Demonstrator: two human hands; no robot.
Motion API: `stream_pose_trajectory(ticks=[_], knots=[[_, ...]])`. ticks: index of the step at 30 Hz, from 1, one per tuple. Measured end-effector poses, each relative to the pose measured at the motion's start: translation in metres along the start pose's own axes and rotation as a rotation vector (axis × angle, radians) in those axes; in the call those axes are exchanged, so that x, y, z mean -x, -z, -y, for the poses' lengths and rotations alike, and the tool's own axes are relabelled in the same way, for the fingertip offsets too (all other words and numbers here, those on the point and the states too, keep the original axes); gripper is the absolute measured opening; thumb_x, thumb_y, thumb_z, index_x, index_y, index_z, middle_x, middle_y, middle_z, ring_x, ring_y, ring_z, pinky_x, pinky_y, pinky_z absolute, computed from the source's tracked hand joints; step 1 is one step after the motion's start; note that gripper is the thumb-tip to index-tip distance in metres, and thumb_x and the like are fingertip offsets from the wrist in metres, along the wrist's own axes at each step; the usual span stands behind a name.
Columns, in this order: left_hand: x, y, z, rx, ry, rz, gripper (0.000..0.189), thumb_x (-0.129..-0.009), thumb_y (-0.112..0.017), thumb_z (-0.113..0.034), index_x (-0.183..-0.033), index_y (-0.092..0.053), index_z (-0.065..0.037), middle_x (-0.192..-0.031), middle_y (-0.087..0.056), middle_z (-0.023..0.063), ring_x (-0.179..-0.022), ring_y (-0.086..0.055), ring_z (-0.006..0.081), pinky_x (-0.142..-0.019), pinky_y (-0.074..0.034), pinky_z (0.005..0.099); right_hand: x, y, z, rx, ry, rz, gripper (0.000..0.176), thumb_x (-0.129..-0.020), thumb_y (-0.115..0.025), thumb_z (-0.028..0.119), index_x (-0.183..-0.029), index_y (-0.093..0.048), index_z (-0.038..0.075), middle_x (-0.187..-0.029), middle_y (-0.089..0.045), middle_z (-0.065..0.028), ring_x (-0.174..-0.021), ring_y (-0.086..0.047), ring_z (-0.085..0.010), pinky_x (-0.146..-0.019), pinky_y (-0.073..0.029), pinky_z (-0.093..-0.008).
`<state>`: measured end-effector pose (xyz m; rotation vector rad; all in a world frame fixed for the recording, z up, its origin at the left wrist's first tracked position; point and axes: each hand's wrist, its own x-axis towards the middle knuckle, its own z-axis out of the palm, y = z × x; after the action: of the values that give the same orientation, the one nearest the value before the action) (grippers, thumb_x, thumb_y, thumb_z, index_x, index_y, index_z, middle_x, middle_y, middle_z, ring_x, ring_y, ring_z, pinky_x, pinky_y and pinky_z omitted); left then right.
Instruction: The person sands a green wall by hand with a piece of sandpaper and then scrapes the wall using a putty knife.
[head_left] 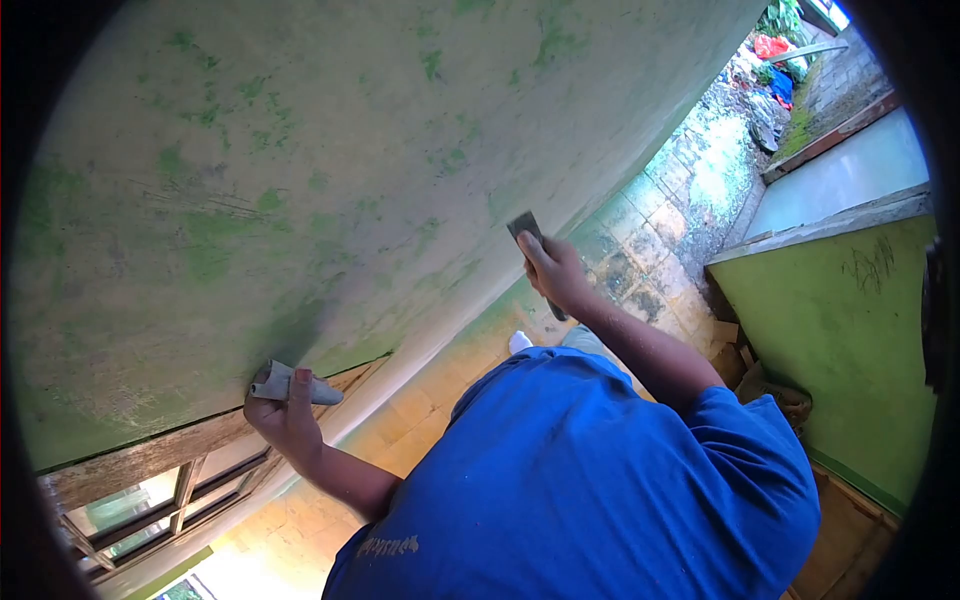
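My left hand (287,418) is closed around a folded grey sheet that looks like sandpaper (318,390), with the thumb pressed over it. It is close to the lower part of the wall (330,180), just above a wooden window frame (150,462). A scraper (522,224) with a flat grey blade is gripped in my right hand (556,272); its blade points up past the thumb and the handle end shows below the fist. The wall is whitish with green paint patches and dark scuffs.
A tiled floor (420,410) runs along the wall's foot. At the right stand a green partition (840,340) and some cardboard (728,335) on the floor. Colourful rubbish (775,75) lies outside at the far top right.
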<state>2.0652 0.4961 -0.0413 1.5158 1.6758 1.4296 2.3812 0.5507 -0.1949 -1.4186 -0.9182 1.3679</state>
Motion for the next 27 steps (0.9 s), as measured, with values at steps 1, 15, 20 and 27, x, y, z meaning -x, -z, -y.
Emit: stream_pose_trajectory(ticks=[1,15,20,27], knots=[[-0.001,0.002,0.002,0.001,-0.002,-0.004,0.02,-0.08,-0.069,-0.014,-0.078,-0.057,0.001,-0.065,-0.059,0.0064,-0.056,-0.058,0.0143,-0.055,-0.05,0.0285,-0.003,0.0,-0.004,0.001,0.004,0.003,0.048,-0.092,-0.052,0.04,-0.06,-0.048,0.004,-0.049,-0.044,0.0009,-0.042,-0.042,-0.0085,-0.042,-0.033,-0.0262],[-0.001,0.001,0.004,-0.018,-0.074,0.032,0.02,-0.079,-0.07,-0.013,-0.08,-0.055,0.0,-0.063,-0.058,0.0068,-0.053,-0.058,0.0156,-0.054,-0.05,0.0284,-0.003,-0.007,-0.002,0.052,-0.044,0.053,0.049,-0.091,-0.052,0.044,-0.062,-0.05,0.005,-0.051,-0.044,0.0014,-0.043,-0.042,-0.007,-0.041,-0.033,-0.0247],[-0.001,-0.002,0.0,0.016,0.0,-0.001,0.018,-0.079,-0.07,-0.011,-0.079,-0.055,0.0,-0.066,-0.058,0.0068,-0.054,-0.058,0.015,-0.055,-0.049,0.0274,-0.016,-0.014,0.013,-0.169,0.012,0.08,0.044,-0.093,-0.048,0.04,-0.065,-0.046,0.006,-0.047,-0.038,0.0021,-0.036,-0.035,-0.0065,-0.036,-0.028,-0.0236],[0.0,-0.006,-0.011,0.007,-0.025,-0.008,0.017,-0.076,-0.071,-0.008,-0.071,-0.057,0.001,-0.063,-0.058,0.0038,-0.055,-0.053,0.0098,-0.055,-0.043,0.0238,0.003,-0.003,-0.009,0.029,-0.029,0.014,0.047,-0.092,-0.052,0.041,-0.061,-0.048,0.005,-0.051,-0.045,0.0012,-0.04,-0.04,-0.0078,-0.04,-0.032,-0.0256]])
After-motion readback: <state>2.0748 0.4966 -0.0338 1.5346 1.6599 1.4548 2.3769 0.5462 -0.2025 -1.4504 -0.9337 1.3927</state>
